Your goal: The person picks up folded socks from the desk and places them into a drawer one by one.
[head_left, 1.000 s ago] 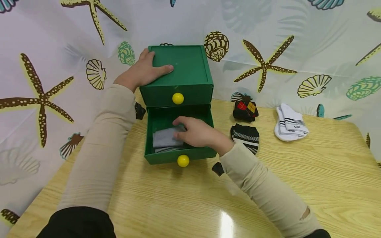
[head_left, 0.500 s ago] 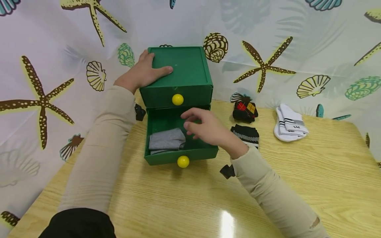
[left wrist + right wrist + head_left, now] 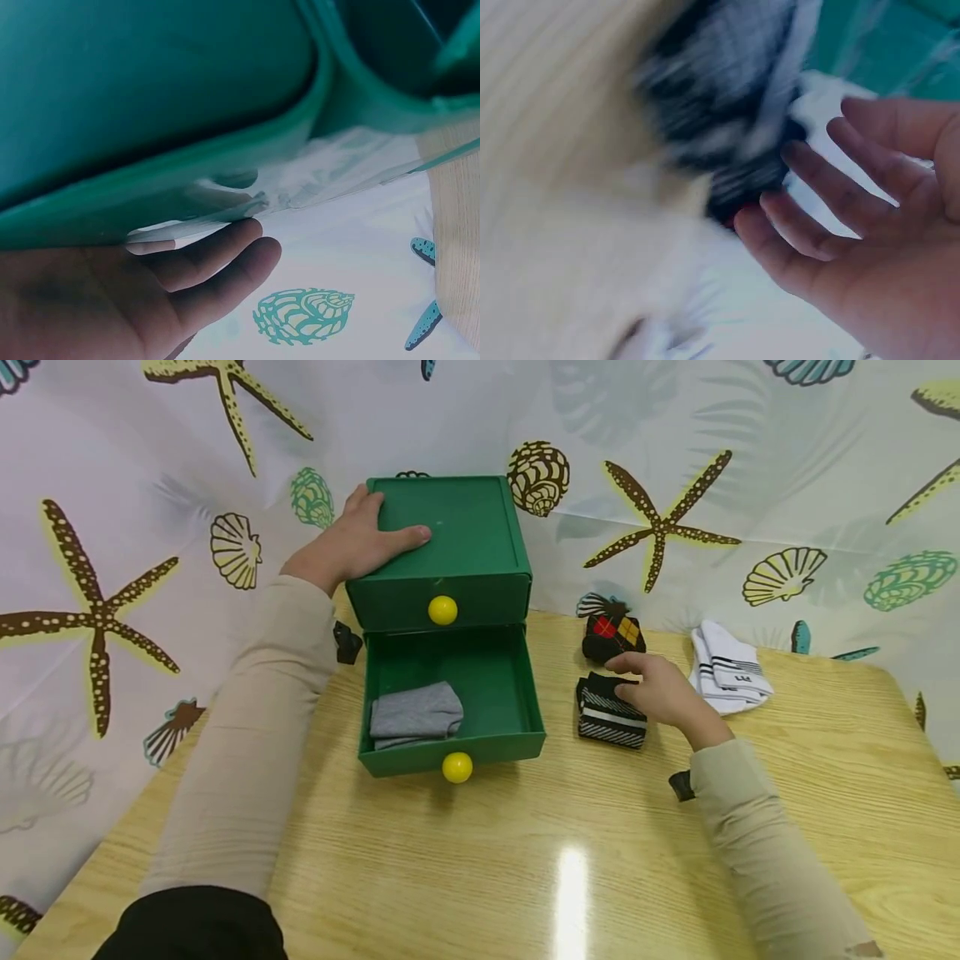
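Observation:
My left hand (image 3: 351, 545) rests on the left edge of a small green drawer box (image 3: 450, 531), thumb on top. In the left wrist view its fingers (image 3: 217, 277) lie along the box's side. The lower drawer (image 3: 528, 745) is pulled out, with folded grey socks (image 3: 417, 712) in its left part. My right hand (image 3: 663, 693) is over the right end of folded black-and-white striped socks (image 3: 611, 720) on the table. Its fingers are spread and hold nothing in the right wrist view, where the striped socks (image 3: 720, 90) look blurred.
Behind the striped socks lie folded black socks with red and yellow diamonds (image 3: 613, 639). White socks (image 3: 727, 668) lie farther right. The upper drawer, with a yellow knob (image 3: 442, 610), is closed. A shell-patterned cloth (image 3: 480, 418) hangs behind the wooden table (image 3: 450, 868).
My right hand has lifted out of the lower drawer, leaving the grey socks there, and moved right to the striped socks. My left hand stays on the box.

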Demonstrator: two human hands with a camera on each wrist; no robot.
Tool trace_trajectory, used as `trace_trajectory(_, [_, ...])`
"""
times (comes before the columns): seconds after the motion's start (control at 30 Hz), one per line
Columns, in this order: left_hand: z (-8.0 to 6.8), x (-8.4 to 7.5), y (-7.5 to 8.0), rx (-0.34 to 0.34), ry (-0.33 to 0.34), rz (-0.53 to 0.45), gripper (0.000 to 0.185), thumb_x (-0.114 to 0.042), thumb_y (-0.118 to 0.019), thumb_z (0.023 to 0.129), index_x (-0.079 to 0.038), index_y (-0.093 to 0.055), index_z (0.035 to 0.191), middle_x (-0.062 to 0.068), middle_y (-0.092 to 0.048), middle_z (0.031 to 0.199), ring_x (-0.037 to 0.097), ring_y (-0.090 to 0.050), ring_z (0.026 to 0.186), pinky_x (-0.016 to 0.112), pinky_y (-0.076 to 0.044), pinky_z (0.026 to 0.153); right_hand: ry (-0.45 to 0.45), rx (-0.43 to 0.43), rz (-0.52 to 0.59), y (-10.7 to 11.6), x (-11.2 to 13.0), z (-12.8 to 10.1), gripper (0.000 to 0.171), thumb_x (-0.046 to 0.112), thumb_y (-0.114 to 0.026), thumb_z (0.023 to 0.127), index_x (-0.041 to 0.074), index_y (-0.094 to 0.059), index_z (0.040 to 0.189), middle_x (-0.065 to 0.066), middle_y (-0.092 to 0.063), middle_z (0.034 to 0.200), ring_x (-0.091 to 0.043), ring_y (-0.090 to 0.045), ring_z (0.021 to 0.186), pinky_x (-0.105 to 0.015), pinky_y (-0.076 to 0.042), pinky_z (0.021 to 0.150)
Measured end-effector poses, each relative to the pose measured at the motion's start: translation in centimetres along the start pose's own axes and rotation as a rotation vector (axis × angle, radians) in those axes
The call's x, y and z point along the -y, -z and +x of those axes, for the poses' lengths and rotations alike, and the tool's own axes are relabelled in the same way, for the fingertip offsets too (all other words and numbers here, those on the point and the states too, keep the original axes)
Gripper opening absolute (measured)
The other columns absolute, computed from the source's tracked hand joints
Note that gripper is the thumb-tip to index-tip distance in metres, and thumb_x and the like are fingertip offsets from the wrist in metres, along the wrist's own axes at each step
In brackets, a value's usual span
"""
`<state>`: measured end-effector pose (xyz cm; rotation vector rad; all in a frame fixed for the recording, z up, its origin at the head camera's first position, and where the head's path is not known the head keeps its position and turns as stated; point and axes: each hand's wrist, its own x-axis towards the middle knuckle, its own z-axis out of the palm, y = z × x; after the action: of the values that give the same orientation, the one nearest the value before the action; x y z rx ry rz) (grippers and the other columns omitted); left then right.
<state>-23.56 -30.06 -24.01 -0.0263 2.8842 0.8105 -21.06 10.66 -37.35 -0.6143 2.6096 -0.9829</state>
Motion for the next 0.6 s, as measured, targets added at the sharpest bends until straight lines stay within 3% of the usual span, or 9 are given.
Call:
trace_trajectory(0.13, [-0.1,0.0,0.0,0.007,-0.001,-0.005,0.101,-0.065,-0.043,0.099,-0.005,0.011,0.161,0.012,0.026,0.164,0.037,0.007,0.152,0.056,-0.01,0.12,-0.031,0.087,-0.079,-0.3,-2.1,0.2,0.057,0.009,-0.06,0.1,-0.005,-0.039,0.151,-0.033,-0.039,0.15,-0.05,-0.033,0.14,-0.062,-0.03,0.111])
trace_trajectory(0.27, [-0.1,0.0,0.1,0.006,-0.003,-0.005,0.102,-0.065,-0.043,0.098,-0.005,0.01,0.161,0.012,0.026,0.164,0.037,0.008,0.152,0.056,-0.01,0.12,-0.044,0.107,-0.087,-0.6,-2.6,0.5,0.061,0.011,-0.061,0.099,-0.004,-0.036,0.153,-0.034,-0.038,0.151,-0.05,-0.033,0.14,-0.061,-0.029,0.111])
trace_trajectory(0.47, [-0.1,0.0,0.1,0.007,0.0,-0.006,0.101,-0.065,-0.043,0.098,-0.005,0.011,0.161,0.012,0.027,0.164,0.038,0.008,0.152,0.056,-0.01,0.12,-0.096,0.063,0.011,-1.0,-2.4,0.4,0.063,0.009,-0.064,0.094,-0.002,-0.041,0.152,-0.032,-0.04,0.149,-0.047,-0.04,0.135,-0.059,-0.036,0.108])
trace_trajectory(0.6, [-0.1,0.0,0.1,0.003,-0.005,-0.01,0.101,-0.065,-0.043,0.099,-0.005,0.011,0.161,0.012,0.026,0.164,0.038,0.007,0.152,0.056,-0.01,0.12,-0.128,0.037,0.113,-1.1,-2.4,-0.1,0.061,0.009,-0.065,0.092,-0.003,-0.045,0.148,-0.03,-0.051,0.138,-0.04,-0.054,0.116,-0.049,-0.047,0.094])
